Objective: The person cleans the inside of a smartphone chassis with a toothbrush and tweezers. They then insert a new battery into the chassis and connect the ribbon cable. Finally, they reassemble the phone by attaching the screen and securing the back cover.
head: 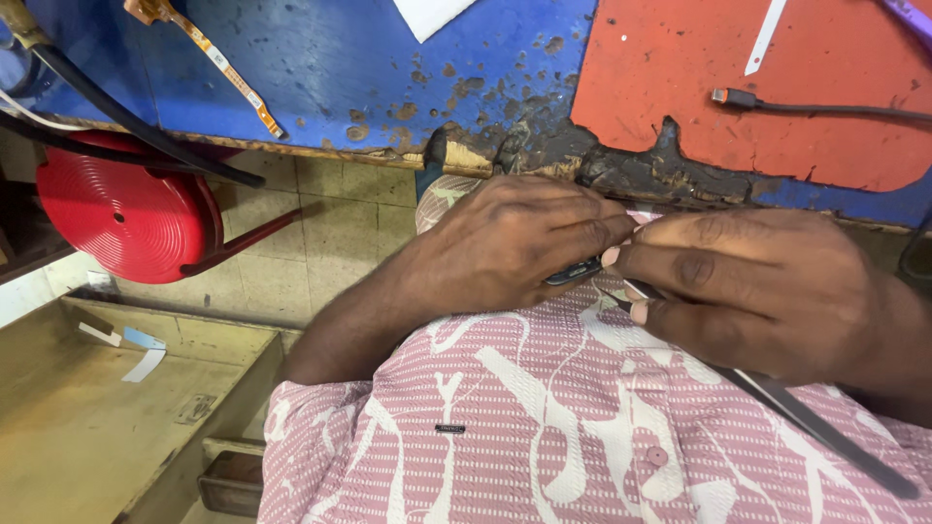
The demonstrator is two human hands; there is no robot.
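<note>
- Left hand: curled shut around a small dark part, only its end showing below the fingertips; held close over the shirt, likely to steady it near the body.
- Right hand: pinched on tweezers, thumb and forefinger near the tips, a grip that suits fine control.
- The two hands meet, fingertips touching or all but touching, just over the part.
- Part: lies between the two hands, at the left fingertips; what shows is a short dark sliver running roughly left to right, rising slightly toward the right hand. Its full shape is hidden by the fingers.
- Tweezers: long axis runs diagonally, from the tips at the part back down past the right wrist toward the person's right side; the points aim at the part.
- Bench: just beyond both hands, blue, worn and chipped along the near edge.
- Red mat: on the bench beyond the right hand, edge ragged.
- Cable: dark plug and lead on the mat, well beyond the right hand.
- Flex strip: orange ribbon on the bench, well beyond the left hand.
- Stool: red round seat, far off the left hand's side, on the tiled floor.
- Drawer: open, wooden, below the left forearm, holding paper scraps.
</note>
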